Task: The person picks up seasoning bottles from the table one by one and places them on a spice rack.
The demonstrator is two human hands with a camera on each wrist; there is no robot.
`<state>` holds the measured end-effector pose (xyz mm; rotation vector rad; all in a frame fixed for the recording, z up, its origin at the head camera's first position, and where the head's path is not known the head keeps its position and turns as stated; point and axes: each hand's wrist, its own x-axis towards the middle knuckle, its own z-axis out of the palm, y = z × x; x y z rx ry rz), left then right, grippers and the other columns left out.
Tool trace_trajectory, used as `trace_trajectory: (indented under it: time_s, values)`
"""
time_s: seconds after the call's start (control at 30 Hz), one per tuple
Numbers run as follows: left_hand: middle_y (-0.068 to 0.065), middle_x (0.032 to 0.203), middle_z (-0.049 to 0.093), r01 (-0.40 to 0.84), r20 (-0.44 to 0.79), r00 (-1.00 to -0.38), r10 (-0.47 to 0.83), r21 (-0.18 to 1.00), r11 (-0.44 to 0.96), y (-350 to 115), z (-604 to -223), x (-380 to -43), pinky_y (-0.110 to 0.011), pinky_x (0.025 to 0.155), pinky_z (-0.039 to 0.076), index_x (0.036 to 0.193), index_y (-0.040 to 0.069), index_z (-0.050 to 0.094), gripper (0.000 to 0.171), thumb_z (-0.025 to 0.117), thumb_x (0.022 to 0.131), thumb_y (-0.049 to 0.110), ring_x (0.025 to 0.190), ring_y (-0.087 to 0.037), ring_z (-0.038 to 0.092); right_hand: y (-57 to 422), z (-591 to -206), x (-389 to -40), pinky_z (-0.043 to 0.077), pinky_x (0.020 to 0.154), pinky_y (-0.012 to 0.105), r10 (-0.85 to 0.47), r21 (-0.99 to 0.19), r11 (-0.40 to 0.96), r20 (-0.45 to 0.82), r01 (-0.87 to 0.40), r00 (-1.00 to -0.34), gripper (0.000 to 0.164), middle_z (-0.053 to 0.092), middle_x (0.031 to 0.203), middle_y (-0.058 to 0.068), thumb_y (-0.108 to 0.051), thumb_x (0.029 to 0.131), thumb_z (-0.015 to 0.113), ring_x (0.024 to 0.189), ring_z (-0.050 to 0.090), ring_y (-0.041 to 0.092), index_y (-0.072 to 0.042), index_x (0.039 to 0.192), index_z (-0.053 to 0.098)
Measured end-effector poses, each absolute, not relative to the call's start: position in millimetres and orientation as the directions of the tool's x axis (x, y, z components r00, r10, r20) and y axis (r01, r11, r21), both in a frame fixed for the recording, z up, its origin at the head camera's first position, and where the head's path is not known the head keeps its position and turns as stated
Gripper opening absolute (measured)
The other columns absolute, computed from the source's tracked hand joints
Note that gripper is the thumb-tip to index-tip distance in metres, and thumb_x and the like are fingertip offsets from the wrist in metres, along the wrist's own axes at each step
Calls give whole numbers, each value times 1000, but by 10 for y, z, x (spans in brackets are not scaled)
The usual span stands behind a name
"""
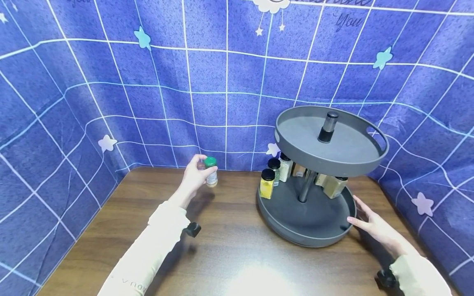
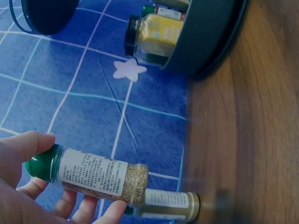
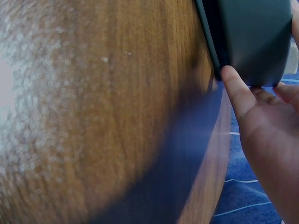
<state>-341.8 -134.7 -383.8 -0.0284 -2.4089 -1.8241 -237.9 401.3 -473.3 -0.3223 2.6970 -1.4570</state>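
Note:
In the head view my left hand [image 1: 195, 174] holds a spice jar [image 1: 212, 174] with a green lid, above the table's back left part. The left wrist view shows its white printed label and tan, grainy contents; the jar [image 2: 100, 175] is tilted. Behind it is a second jar [image 2: 170, 205], partly hidden. At the right stands a grey two-tier turntable [image 1: 303, 230]. My right hand [image 1: 377, 228] grips the rim of its lower tier, thumb over the edge and fingers along the outside. In the right wrist view the fingers [image 3: 238, 91] touch the tier's outer wall [image 3: 257, 42].
On the lower tier stand a yellow spice jar [image 1: 266, 187], a green-filled jar [image 1: 274, 166], a pale jar [image 1: 284, 168] and a square tan jar [image 1: 334, 187]. The upper tier [image 1: 352, 139] overhangs them around a central post [image 1: 306, 187]. Blue cloth [image 1: 207, 102] hangs behind the wooden table [image 1: 222, 230].

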Motion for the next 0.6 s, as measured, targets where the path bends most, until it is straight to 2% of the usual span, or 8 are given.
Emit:
trace_trajectory:
  time_s: [0.03, 0.1, 0.23, 0.27, 0.33, 0.47, 0.6]
  values:
    - [-17, 118, 54, 92, 109, -993, -48, 957, 274, -1330, -3823, -3411, -42, 71, 55, 124, 12, 46, 50, 72, 82, 18, 104, -30, 56, 4014, -4732, -2379, 32, 86, 1, -211, -834, 530, 48, -156, -976, 77, 20, 150, 29, -21, 95, 56, 131, 34, 12, -7, 151, 4]
    - [-17, 118, 54, 102, 114, -993, -32, 961, 259, -1291, -3792, -3399, -38, 68, 55, 123, 12, 46, 49, 72, 82, 18, 100, -29, 57, 4013, -4731, -2380, 32, 86, 1, -213, -835, 527, 48, -156, -976, 77, 20, 150, 29, -21, 95, 56, 131, 34, 12, -7, 151, 4]
    - [-17, 113, 56, 119, 123, -992, -1, 963, 240, -1207, -3747, -3378, -28, 56, 51, 122, 11, 47, 47, 72, 82, 15, 86, -23, 59, 4008, -4722, -2377, 31, 86, 1, -214, -836, 527, 43, -152, -976, 77, 19, 151, 28, -20, 96, 55, 133, 30, 33, -8, 151, 4]
    - [-17, 112, 56, 121, 123, -992, 7, 964, 236, -1184, -3737, -3375, -27, 53, 50, 121, 11, 47, 47, 72, 81, 15, 83, -22, 58, 4008, -4721, -2377, 31, 86, 1, -213, -834, 530, 44, -153, -976, 77, 19, 151, 28, -20, 96, 55, 133, 30, 34, -8, 151, 4]
    - [-16, 111, 56, 124, 122, -992, 23, 966, 227, -1139, -3719, -3365, -24, 50, 47, 120, 10, 47, 47, 72, 81, 14, 78, -20, 57, 4009, -4721, -2376, 31, 86, 1, -209, -831, 535, 43, -151, -977, 77, 19, 151, 28, -20, 96, 55, 133, 32, 29, -8, 152, 4]
    - [-15, 112, 55, 118, 111, -993, 48, 971, 208, -1052, -3680, -3339, -23, 50, 46, 119, 11, 48, 46, 73, 81, 13, 77, -19, 57, 4014, -4734, -2381, 31, 86, 1, -204, -827, 543, 37, -144, -978, 78, 20, 150, 28, -22, 95, 56, 133, 32, 33, -8, 152, 4]
    - [-14, 115, 54, 125, 112, -991, 70, 969, 212, -968, -3655, -3323, -31, 61, 53, 118, 12, 49, 44, 73, 81, 14, 89, -24, 60, 4018, -4731, -2382, 31, 85, 0, -205, -834, 534, 32, -139, -978, 78, 19, 151, 29, -22, 95, 56, 131, 24, 50, -8, 151, 3]
